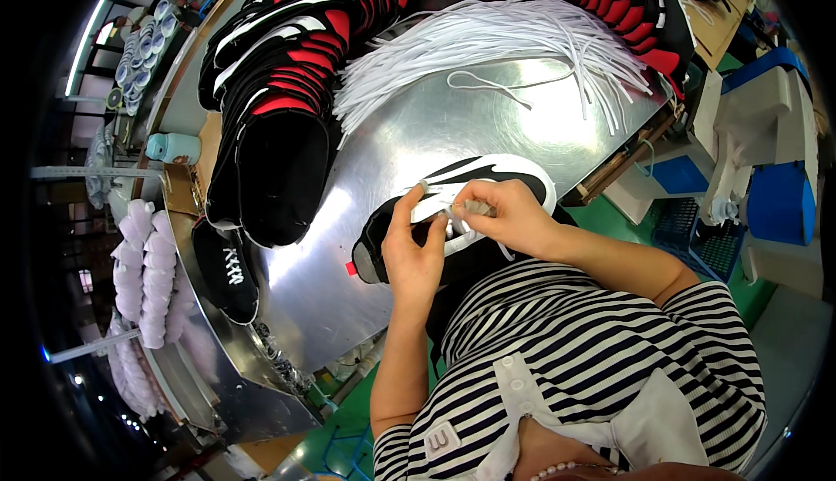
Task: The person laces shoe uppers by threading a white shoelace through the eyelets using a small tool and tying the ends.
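A black-and-white shoe upper (515, 168) lies on the metal table's near edge, close to my body, with a small red tab at its left end. My left hand (413, 251) grips the upper near its opening, index finger on the white side part and thumb by the eyelets. My right hand (512, 216) is closed in a pinch on a white shoelace (460, 224) at the lacing area. The fingertips of both hands almost meet there. Where the lace passes through the eyelets is partly hidden by my fingers.
A thick bundle of white shoelaces (488, 35) lies across the metal table (383, 163). Nested black, red and white uppers (292, 102) curve along the left and back. A laced black upper (226, 270) rests at the left edge. Blue-and-white equipment (784, 202) stands at right.
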